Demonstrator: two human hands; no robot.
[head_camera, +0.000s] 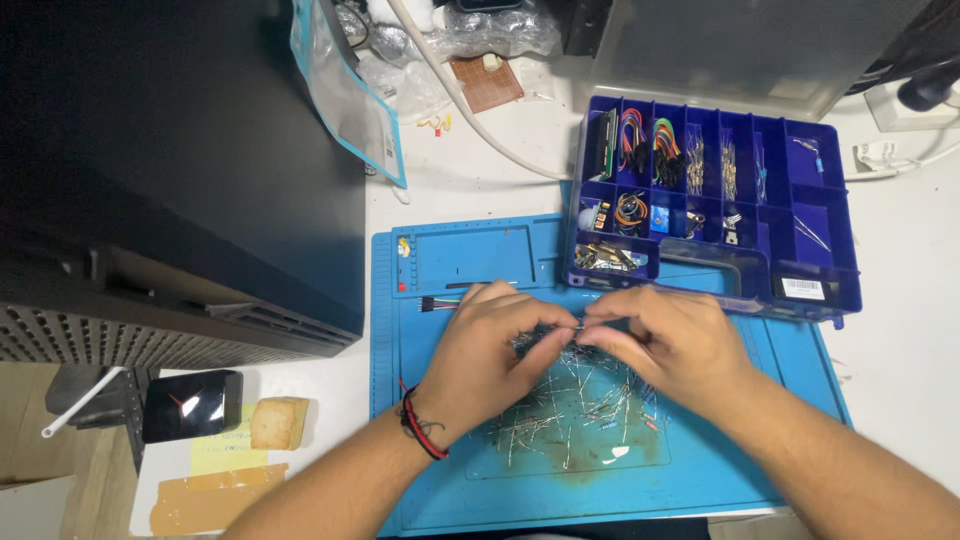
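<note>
Resistor leads (570, 405) lie heaped mid blue mat (720, 470) near the counter's front edge, left hand (490, 350) and right hand (665, 340) meeting fingertip to fingertip above the pile, pinching one thin wire lead (578, 326) between them, purple parts organizer (810, 255) touching the mat's back right corner.

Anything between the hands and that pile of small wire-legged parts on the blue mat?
Nothing visible. The left hand and right hand sit right over the pile of parts on the blue mat, fingertips meeting on one. The blue parts box lies behind them.
</note>
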